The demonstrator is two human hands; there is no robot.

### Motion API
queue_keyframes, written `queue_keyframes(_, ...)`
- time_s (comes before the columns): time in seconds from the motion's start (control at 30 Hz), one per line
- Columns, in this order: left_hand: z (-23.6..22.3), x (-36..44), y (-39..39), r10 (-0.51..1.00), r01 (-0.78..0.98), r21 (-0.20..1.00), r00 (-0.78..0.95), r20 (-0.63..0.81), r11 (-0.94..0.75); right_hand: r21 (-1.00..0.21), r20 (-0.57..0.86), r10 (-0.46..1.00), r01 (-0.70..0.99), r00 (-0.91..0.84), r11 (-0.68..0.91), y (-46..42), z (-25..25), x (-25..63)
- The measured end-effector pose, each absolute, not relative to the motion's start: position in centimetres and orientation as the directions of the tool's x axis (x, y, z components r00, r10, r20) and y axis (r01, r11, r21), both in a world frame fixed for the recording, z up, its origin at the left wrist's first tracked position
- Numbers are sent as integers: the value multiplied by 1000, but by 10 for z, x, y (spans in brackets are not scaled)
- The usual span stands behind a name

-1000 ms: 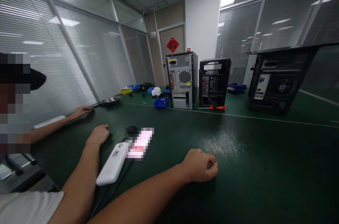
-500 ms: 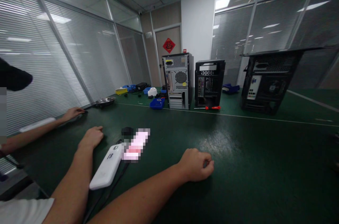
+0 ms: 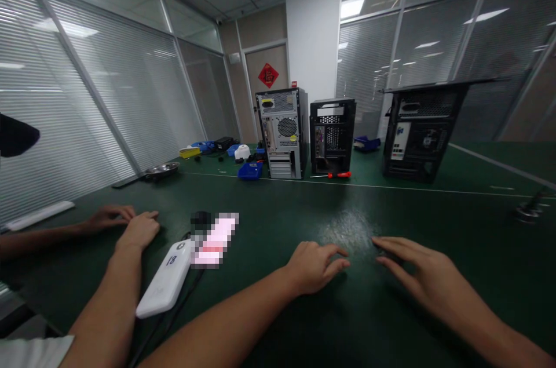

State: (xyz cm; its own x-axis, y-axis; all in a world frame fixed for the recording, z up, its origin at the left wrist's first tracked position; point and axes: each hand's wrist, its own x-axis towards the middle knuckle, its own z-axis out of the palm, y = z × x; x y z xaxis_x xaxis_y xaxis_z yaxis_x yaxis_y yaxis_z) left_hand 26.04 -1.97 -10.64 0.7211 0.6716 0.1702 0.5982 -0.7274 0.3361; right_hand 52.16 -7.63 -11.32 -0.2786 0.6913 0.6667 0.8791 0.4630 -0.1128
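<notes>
My left hand (image 3: pixel 316 266) rests low over the green tabletop (image 3: pixel 260 206), thumb and forefinger apart, with nothing between them. Facing it from the right is my right hand (image 3: pixel 419 269), fingers stretched out and thumb apart, also holding nothing. Bare table lies in the gap between the two hands. Left of my left forearm is a white power bank (image 3: pixel 167 278), with a dark cable (image 3: pixel 185 298) running beside it. Next to the power bank lies a flat pinkish thing (image 3: pixel 217 239), blurred out by pixels.
At the left, a co-worker's hands (image 3: pixel 139 232) lie on the table. Across it stand a grey computer tower (image 3: pixel 284 136), a black open case (image 3: pixel 332 136) and another black case (image 3: pixel 421 136). Nearby are a red-handled screwdriver (image 3: pixel 341 175), blue tray (image 3: pixel 249 171) and metal dish (image 3: pixel 161 171).
My right hand has come into view from the right. My left hand's curled fingers have opened. The co-worker's farther hand has drawn back beside the other one. The view has turned slightly right.
</notes>
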Motion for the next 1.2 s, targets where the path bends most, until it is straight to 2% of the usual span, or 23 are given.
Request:
queue_keyframes(0.1,-111,262,-20,649,613,222,743,163,-758,-37,656,644,836,-393,548,-78,-118,480)
queue_keyframes(0.2,-116,264,-18,624,615,110,771,126,-781,-20,657,612,801,-441,599,-77,-131,467)
queue_keyframes(0.53,-109,267,-19,590,588,49,803,85,-807,-104,536,700,786,-472,610,-78,-142,473)
queue_keyframes(0.67,-109,266,-19,622,616,86,776,109,-783,-111,559,722,825,-409,554,-77,-143,472)
queue_keyframes(0.87,-109,263,-17,655,613,244,739,159,-751,-176,613,758,898,-221,404,-75,-139,477)
queue_keyframes(1.0,-114,263,-14,627,569,296,762,162,-767,-155,590,750,871,-297,466,-79,-136,473)
queue_keyframes(1.2,-120,261,-11,544,494,255,818,188,-831,-63,520,738,842,-431,536,-81,-140,464)
